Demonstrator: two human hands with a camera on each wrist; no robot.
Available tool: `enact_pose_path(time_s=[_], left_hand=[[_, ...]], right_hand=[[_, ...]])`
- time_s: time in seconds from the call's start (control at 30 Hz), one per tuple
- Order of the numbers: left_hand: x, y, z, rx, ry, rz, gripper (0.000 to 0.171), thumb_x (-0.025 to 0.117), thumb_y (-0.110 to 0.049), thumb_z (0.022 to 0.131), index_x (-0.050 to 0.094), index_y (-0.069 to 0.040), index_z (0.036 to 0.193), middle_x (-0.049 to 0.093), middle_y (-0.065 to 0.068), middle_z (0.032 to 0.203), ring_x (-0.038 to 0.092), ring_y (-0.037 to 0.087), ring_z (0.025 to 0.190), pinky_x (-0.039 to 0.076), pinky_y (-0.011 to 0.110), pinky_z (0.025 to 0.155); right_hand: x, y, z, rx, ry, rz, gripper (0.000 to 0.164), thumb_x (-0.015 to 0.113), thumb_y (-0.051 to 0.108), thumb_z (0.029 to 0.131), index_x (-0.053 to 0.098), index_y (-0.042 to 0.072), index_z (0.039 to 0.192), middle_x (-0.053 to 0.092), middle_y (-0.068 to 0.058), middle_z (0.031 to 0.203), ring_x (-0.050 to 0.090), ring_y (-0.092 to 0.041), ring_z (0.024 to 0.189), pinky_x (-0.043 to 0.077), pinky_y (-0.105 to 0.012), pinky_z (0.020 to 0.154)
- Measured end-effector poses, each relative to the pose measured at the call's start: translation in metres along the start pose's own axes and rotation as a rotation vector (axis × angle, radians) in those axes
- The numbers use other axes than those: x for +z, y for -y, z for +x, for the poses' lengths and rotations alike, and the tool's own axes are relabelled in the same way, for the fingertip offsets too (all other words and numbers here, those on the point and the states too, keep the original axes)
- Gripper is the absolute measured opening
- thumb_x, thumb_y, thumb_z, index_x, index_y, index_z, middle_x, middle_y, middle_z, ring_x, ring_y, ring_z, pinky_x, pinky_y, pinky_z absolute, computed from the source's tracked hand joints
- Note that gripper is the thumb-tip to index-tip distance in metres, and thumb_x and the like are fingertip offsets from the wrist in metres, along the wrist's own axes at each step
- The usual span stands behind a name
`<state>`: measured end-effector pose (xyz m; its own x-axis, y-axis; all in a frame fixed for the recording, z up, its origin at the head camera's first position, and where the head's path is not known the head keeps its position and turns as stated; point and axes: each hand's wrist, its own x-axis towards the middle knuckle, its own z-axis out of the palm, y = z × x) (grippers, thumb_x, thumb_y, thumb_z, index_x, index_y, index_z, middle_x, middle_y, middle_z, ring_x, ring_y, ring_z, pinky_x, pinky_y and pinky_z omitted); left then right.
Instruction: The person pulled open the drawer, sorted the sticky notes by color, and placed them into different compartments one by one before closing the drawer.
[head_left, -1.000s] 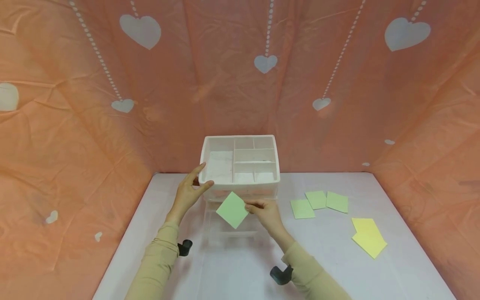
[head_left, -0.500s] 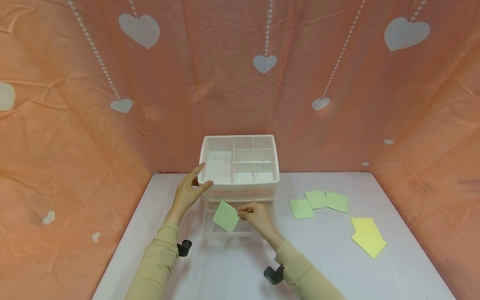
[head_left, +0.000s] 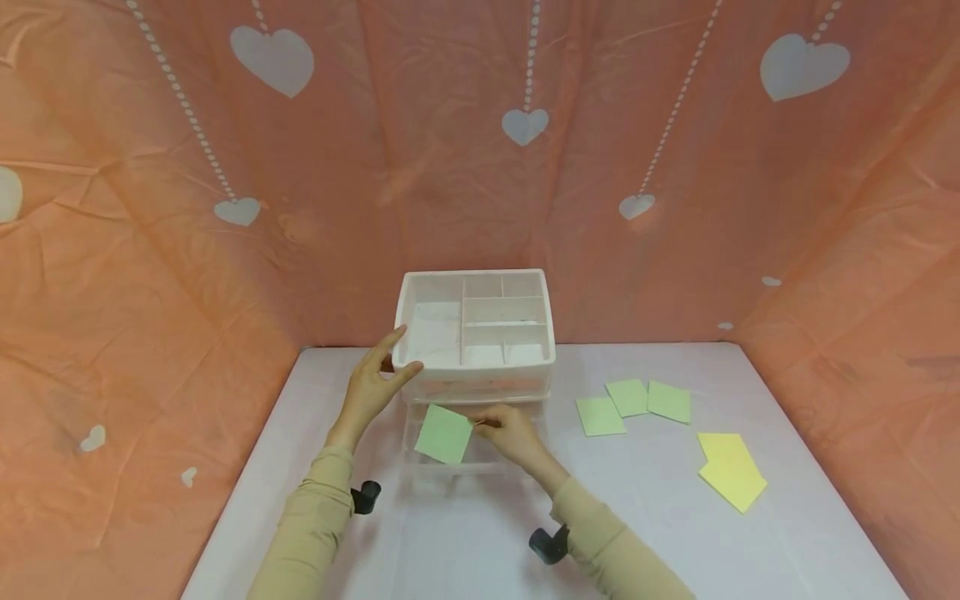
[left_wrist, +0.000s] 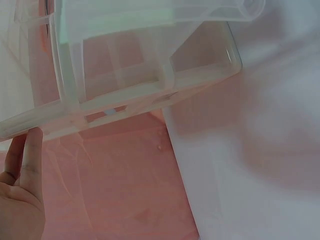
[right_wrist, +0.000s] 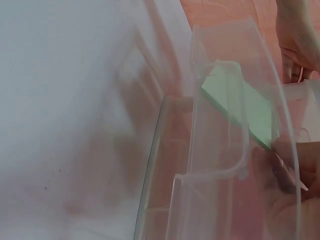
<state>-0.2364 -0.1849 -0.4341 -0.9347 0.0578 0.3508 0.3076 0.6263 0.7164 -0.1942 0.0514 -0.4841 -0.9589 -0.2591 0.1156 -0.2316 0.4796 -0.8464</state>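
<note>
A white plastic drawer organizer (head_left: 474,365) with a divided top tray stands at the back of the table. Its clear lower drawer (head_left: 465,469) is pulled out towards me. My right hand (head_left: 513,435) pinches a corner of a green sticky note pad (head_left: 444,436), which is inside the drawer; through the clear plastic the pad (right_wrist: 235,102) looks tilted in the right wrist view. With fairly straight fingers, my left hand (head_left: 366,400) rests on the organizer's front left corner, thumb at the front rim. In the left wrist view, fingers of this hand (left_wrist: 25,195) touch the organizer's edge.
Several green sticky note pads (head_left: 600,417) lie on the white table (head_left: 637,517) to the right of the organizer. Nearer the right edge are overlapping yellow sticky note pads (head_left: 731,471). An orange cloth (head_left: 450,192) with hearts hangs behind and at both sides.
My right hand has lowered the green sticky note pad to the left and down into the pulled-out drawer, and the pad has turned. My left hand stays on the organizer's corner.
</note>
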Motion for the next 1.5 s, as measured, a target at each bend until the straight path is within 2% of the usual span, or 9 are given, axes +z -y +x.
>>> enact_pose_path(time_s=[0.27, 0.5, 0.7, 0.8, 1.03, 1.17, 1.4, 1.5], left_hand=[[-0.001, -0.001, 0.001, -0.022, 0.020, -0.011, 0.066, 0.071, -0.038, 0.081, 0.041, -0.033, 0.140, 0.053, 0.009, 0.090, 0.050, 0.019, 0.083, 0.040, 0.034, 0.078], [0.000, 0.000, 0.001, -0.015, 0.006, 0.001, 0.067, 0.072, -0.037, 0.080, 0.042, -0.031, 0.140, 0.053, 0.008, 0.088, 0.048, 0.018, 0.081, 0.039, 0.032, 0.076], [0.000, -0.001, 0.000, -0.020, 0.009, -0.007, 0.067, 0.072, -0.035, 0.080, 0.042, -0.032, 0.140, 0.052, 0.009, 0.087, 0.048, 0.019, 0.081, 0.038, 0.032, 0.075], [0.000, -0.001, 0.000, -0.020, 0.012, -0.008, 0.067, 0.072, -0.035, 0.080, 0.042, -0.031, 0.140, 0.052, 0.009, 0.087, 0.048, 0.019, 0.081, 0.038, 0.032, 0.075], [-0.001, -0.001, 0.000, -0.003, 0.007, -0.010, 0.067, 0.072, -0.034, 0.080, 0.042, -0.030, 0.140, 0.051, 0.009, 0.085, 0.046, 0.019, 0.079, 0.038, 0.032, 0.073], [-0.001, -0.001, 0.000, 0.000, 0.011, -0.007, 0.067, 0.072, -0.034, 0.080, 0.042, -0.030, 0.140, 0.050, 0.008, 0.084, 0.046, 0.019, 0.079, 0.038, 0.032, 0.073], [-0.001, -0.001, 0.000, -0.005, 0.013, -0.001, 0.068, 0.072, -0.035, 0.080, 0.041, -0.031, 0.140, 0.050, 0.008, 0.085, 0.047, 0.020, 0.080, 0.037, 0.032, 0.073], [-0.001, -0.001, 0.001, -0.004, 0.009, -0.004, 0.067, 0.072, -0.035, 0.080, 0.042, -0.031, 0.140, 0.050, 0.009, 0.085, 0.047, 0.020, 0.079, 0.038, 0.032, 0.073]], right_hand=[[-0.003, 0.001, -0.004, -0.015, 0.052, 0.119, 0.025, 0.062, 0.013, 0.086, 0.067, 0.000, 0.106, 0.070, -0.016, 0.100, 0.069, -0.020, 0.085, 0.054, -0.029, 0.069], [-0.001, 0.002, -0.002, 0.087, 0.053, 0.209, 0.025, 0.062, 0.011, 0.088, 0.066, -0.002, 0.108, 0.068, -0.020, 0.104, 0.068, -0.030, 0.091, 0.054, -0.031, 0.075], [-0.008, 0.010, -0.007, 0.074, 0.034, 0.286, 0.024, 0.061, 0.010, 0.088, 0.065, -0.004, 0.108, 0.067, -0.023, 0.105, 0.067, -0.031, 0.090, 0.054, -0.031, 0.077], [-0.010, 0.009, -0.008, 0.077, 0.017, 0.305, 0.024, 0.061, 0.009, 0.088, 0.064, -0.005, 0.107, 0.066, -0.023, 0.105, 0.067, -0.029, 0.089, 0.054, -0.031, 0.077], [-0.018, 0.005, -0.006, 0.079, -0.053, 0.347, 0.025, 0.060, 0.009, 0.089, 0.064, -0.002, 0.111, 0.064, -0.026, 0.108, 0.066, -0.016, 0.083, 0.054, -0.027, 0.077], [-0.029, 0.006, -0.008, 0.093, -0.098, 0.366, 0.026, 0.062, 0.012, 0.089, 0.064, 0.000, 0.111, 0.065, -0.021, 0.106, 0.064, -0.008, 0.081, 0.053, -0.025, 0.076], [-0.051, 0.002, -0.013, 0.119, -0.174, 0.453, 0.027, 0.064, 0.015, 0.088, 0.064, 0.002, 0.111, 0.067, -0.015, 0.102, 0.063, -0.009, 0.082, 0.052, -0.023, 0.076], [-0.061, -0.003, -0.015, 0.112, -0.208, 0.477, 0.029, 0.065, 0.016, 0.087, 0.064, 0.000, 0.111, 0.068, -0.007, 0.098, 0.063, -0.008, 0.082, 0.052, -0.023, 0.077]])
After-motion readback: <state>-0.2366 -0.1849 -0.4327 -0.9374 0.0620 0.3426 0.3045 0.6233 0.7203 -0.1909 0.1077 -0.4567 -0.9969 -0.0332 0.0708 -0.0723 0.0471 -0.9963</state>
